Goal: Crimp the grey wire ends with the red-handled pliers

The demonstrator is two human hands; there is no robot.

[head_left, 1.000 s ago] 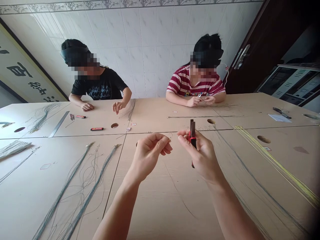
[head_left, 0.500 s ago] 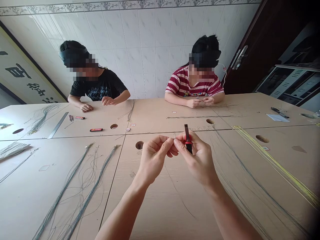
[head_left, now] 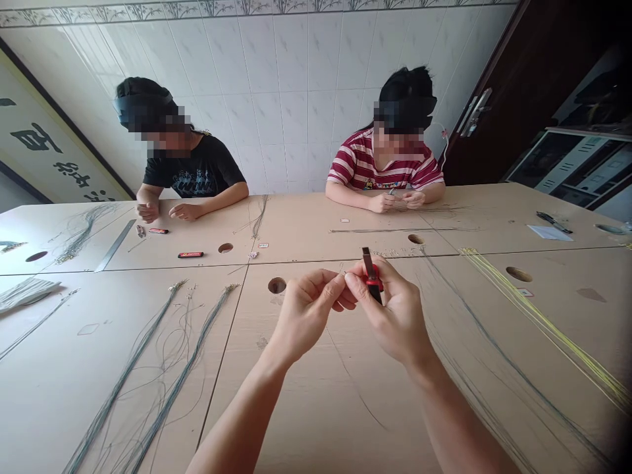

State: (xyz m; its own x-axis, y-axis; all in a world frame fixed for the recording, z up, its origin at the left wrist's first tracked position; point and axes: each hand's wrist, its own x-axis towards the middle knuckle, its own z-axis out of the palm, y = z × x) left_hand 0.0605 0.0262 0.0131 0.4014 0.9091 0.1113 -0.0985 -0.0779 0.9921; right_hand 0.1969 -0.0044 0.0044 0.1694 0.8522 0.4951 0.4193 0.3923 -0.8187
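Observation:
My left hand (head_left: 309, 316) is closed in a pinch on a thin cord (head_left: 356, 376), whose tail hangs below and trails over the table. A tiny loop of the cord shows just above the fingertips. My right hand (head_left: 392, 316) has its thumb and index finger pressed together at the same spot, touching the left fingertips. Held in that hand is a small black tool with a red band (head_left: 372, 280), its flat dark end pointing up; its kind is unclear. What lies exactly between the fingertips is too small to make out.
Bundles of grey-green cords (head_left: 197, 352) lie at left, yellow cords (head_left: 533, 309) at right. Red-and-black markers (head_left: 190, 255) and a metal ruler (head_left: 116, 243) are farther back. Round holes (head_left: 277, 285) pierce the table. Two people (head_left: 195, 168) sit opposite, one handling thin strands.
My hands stay together, with the black tool tilted slightly more and the cord loop shifted a little left. The person at left has drawn both hands leftward and lowered the raised one.

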